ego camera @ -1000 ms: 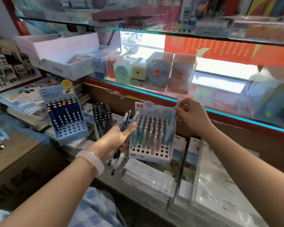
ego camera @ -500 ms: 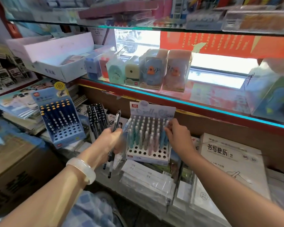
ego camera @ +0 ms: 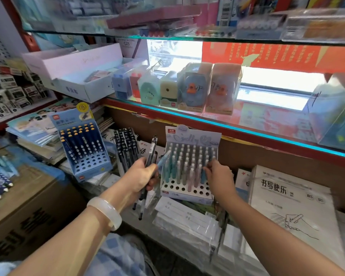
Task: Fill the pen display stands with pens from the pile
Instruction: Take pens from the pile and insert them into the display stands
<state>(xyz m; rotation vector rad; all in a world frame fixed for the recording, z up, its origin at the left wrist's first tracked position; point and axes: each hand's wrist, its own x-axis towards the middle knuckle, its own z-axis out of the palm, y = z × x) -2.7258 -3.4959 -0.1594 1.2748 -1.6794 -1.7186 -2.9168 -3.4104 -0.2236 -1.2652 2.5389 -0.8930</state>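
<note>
Filling the pastel pen stand

Well to the left of our fingers stands the dark-blue pen stand, its lower holes open. Our left hand grips a bundle of pens, black ones plus a light-blue one, fingers curled round their barrels just left of the pastel pen stand. Our right hand reaches into that stand's right side, fingertips among the upright pens; we cannot tell whether they pinch one. Right of them lies a writing notebook.
</note>
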